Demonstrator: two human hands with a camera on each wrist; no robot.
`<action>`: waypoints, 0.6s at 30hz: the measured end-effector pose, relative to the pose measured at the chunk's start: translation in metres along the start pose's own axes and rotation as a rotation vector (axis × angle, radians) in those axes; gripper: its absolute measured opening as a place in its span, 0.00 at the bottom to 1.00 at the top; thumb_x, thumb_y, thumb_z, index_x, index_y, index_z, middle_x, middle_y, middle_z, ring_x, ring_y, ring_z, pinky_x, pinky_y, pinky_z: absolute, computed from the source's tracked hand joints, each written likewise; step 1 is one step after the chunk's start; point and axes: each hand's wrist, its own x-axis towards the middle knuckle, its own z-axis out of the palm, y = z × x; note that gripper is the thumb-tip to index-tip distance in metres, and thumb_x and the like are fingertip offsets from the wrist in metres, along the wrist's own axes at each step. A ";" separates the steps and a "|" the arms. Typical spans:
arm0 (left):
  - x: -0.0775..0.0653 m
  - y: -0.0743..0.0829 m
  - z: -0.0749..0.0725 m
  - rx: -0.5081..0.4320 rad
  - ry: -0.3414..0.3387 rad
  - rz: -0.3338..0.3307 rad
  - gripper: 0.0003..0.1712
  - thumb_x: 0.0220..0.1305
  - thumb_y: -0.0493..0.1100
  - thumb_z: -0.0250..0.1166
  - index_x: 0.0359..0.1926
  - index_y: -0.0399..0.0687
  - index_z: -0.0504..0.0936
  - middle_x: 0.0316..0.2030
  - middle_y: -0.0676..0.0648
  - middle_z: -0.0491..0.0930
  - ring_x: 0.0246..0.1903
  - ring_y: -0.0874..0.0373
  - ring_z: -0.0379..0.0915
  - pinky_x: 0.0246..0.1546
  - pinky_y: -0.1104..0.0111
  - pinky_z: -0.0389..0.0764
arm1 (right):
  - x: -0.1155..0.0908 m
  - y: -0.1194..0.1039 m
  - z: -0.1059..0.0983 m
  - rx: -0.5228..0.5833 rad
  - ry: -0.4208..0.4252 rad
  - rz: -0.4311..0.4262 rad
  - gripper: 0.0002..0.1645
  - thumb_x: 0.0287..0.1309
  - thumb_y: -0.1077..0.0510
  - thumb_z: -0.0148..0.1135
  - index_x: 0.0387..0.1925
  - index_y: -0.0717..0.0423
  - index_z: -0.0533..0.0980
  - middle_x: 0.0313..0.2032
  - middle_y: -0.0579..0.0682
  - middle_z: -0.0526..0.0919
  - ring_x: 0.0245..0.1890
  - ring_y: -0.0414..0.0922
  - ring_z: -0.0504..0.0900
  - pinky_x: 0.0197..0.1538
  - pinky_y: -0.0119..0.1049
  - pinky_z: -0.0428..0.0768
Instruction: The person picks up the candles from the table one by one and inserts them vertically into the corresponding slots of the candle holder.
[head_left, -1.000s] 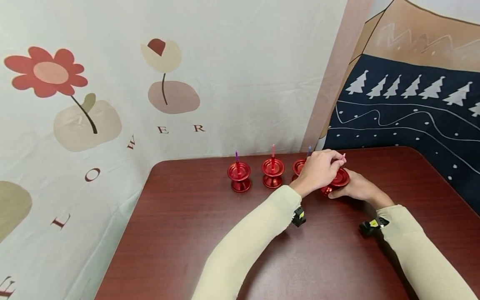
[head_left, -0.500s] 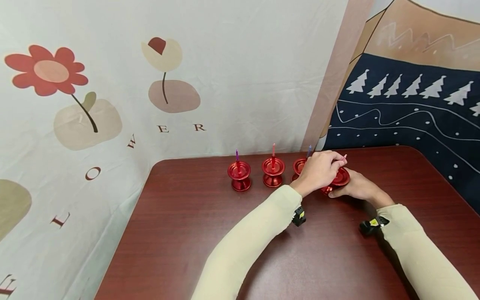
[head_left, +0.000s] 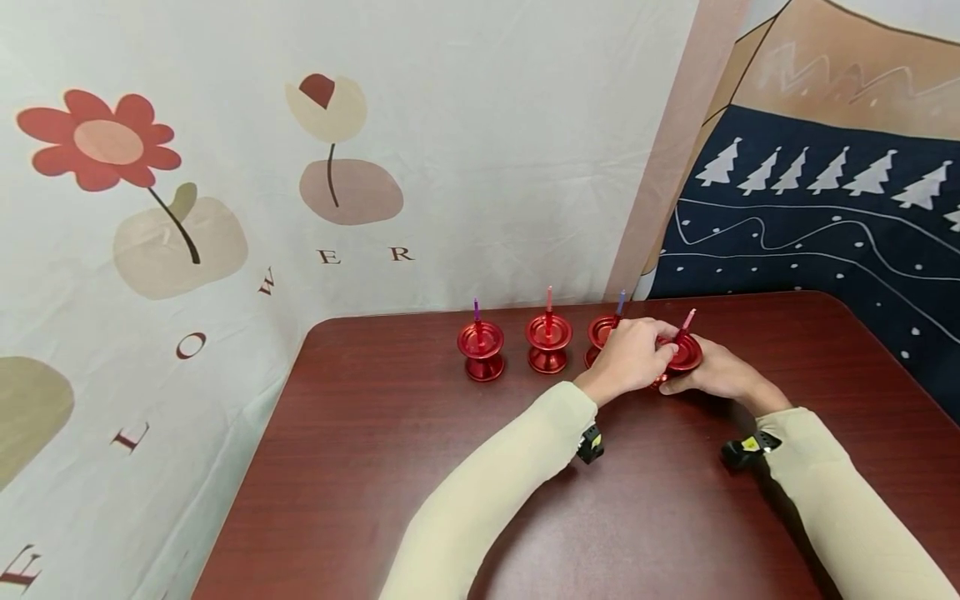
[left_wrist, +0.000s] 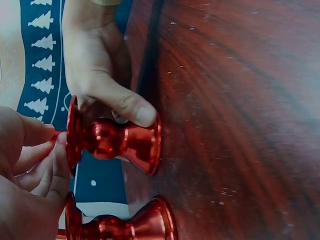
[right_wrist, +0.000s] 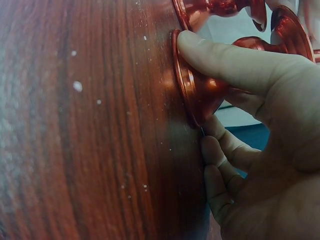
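Note:
Four-legged stands are absent; a red metal candle holder (head_left: 686,354) stands at the right end of a row on the table. A thin pink candle (head_left: 688,320) rises from it, leaning slightly. My left hand (head_left: 628,357) pinches the red part at the candle's foot (left_wrist: 58,135), just above the holder's dish. Around the holder's flared base, my right hand (head_left: 716,372) grips with the thumb (right_wrist: 200,52) on its edge. The base touches the tabletop in the right wrist view.
Left of my hands stand a holder with a blue candle (head_left: 620,302), one with a pink-red candle (head_left: 549,300) and one with a purple candle (head_left: 476,311). The brown table (head_left: 390,450) meets a printed cloth (head_left: 487,167) behind.
My left hand has moved down from the candle's upper end to its foot, so more of the pink candle shows. The right hand keeps its grip on the holder.

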 end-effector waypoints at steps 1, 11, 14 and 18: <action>-0.002 -0.001 0.000 -0.009 0.003 0.002 0.17 0.78 0.43 0.68 0.63 0.47 0.90 0.55 0.52 0.90 0.45 0.69 0.85 0.45 0.83 0.77 | 0.000 0.000 0.000 -0.001 0.002 0.004 0.54 0.53 0.58 0.85 0.73 0.77 0.67 0.65 0.73 0.80 0.62 0.67 0.79 0.68 0.65 0.73; -0.043 -0.008 -0.016 -0.121 0.002 0.036 0.22 0.77 0.45 0.68 0.67 0.46 0.87 0.56 0.50 0.88 0.42 0.77 0.80 0.42 0.86 0.74 | 0.004 0.000 -0.001 0.015 0.022 0.049 0.54 0.54 0.58 0.84 0.74 0.77 0.65 0.67 0.76 0.76 0.66 0.71 0.75 0.69 0.72 0.70; -0.064 -0.019 -0.028 -0.162 -0.003 0.059 0.19 0.76 0.44 0.69 0.63 0.46 0.88 0.52 0.50 0.88 0.40 0.76 0.79 0.41 0.84 0.75 | 0.006 -0.001 -0.001 0.015 0.027 0.069 0.55 0.54 0.58 0.84 0.74 0.78 0.64 0.67 0.78 0.75 0.66 0.72 0.74 0.69 0.75 0.68; -0.092 -0.040 -0.047 -0.182 0.006 0.070 0.15 0.75 0.42 0.71 0.59 0.46 0.89 0.48 0.48 0.89 0.39 0.73 0.79 0.42 0.81 0.76 | 0.008 -0.001 -0.002 0.030 0.024 0.088 0.55 0.55 0.59 0.83 0.74 0.79 0.62 0.67 0.79 0.73 0.67 0.74 0.71 0.69 0.78 0.65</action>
